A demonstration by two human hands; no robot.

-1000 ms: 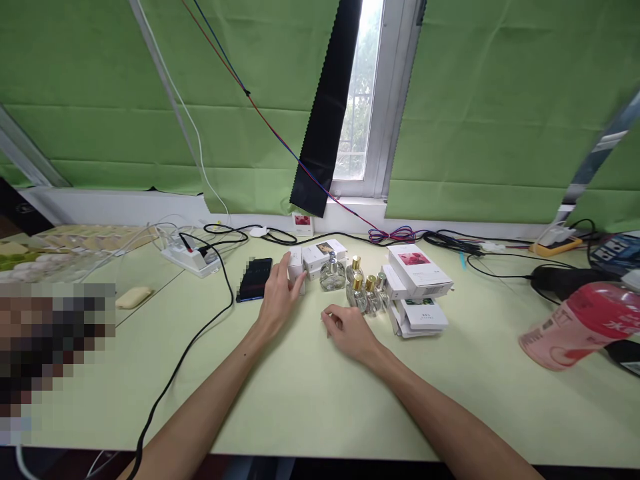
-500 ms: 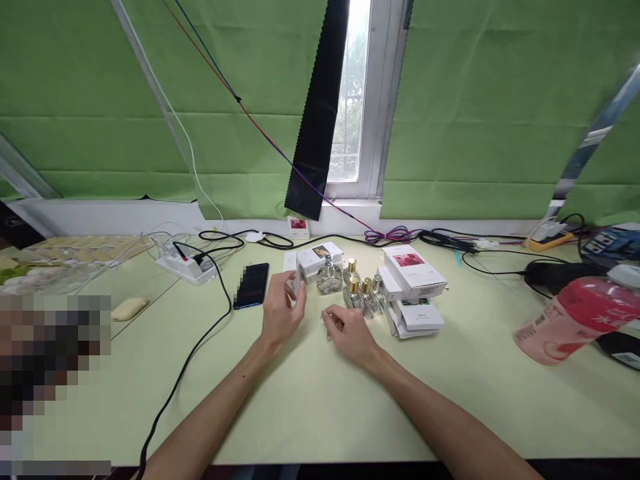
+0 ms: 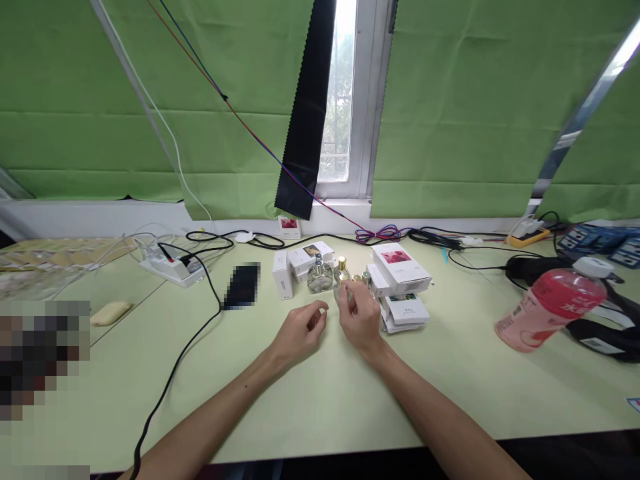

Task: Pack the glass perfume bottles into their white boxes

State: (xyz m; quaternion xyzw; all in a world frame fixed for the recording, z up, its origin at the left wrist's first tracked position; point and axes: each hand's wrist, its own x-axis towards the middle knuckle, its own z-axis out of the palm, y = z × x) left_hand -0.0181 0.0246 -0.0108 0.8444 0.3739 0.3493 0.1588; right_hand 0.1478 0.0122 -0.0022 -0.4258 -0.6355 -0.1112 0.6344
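My right hand (image 3: 361, 317) reaches into a cluster of small glass perfume bottles with gold caps (image 3: 342, 267), and its fingers close round the front one. My left hand (image 3: 301, 329) rests on the pale green table (image 3: 320, 400) just left of it, loosely curled and holding nothing. A small white box (image 3: 283, 283) stands upright beyond the left hand. Beside that box are a round bottle with a silver cap (image 3: 319, 277) and a flat white box (image 3: 311, 255). Right of the bottles lies a stack of white boxes (image 3: 400, 267).
A dark phone (image 3: 242, 285) lies left of the boxes. A black cable (image 3: 190, 340) runs from a power strip (image 3: 167, 267) to the table's front edge. A pink bottle (image 3: 547, 303) lies on its side at the right, with cables along the back wall.
My left hand set the small white box upright, let go and drew back toward me. My right hand moved forward from the table onto the gold-capped bottles.
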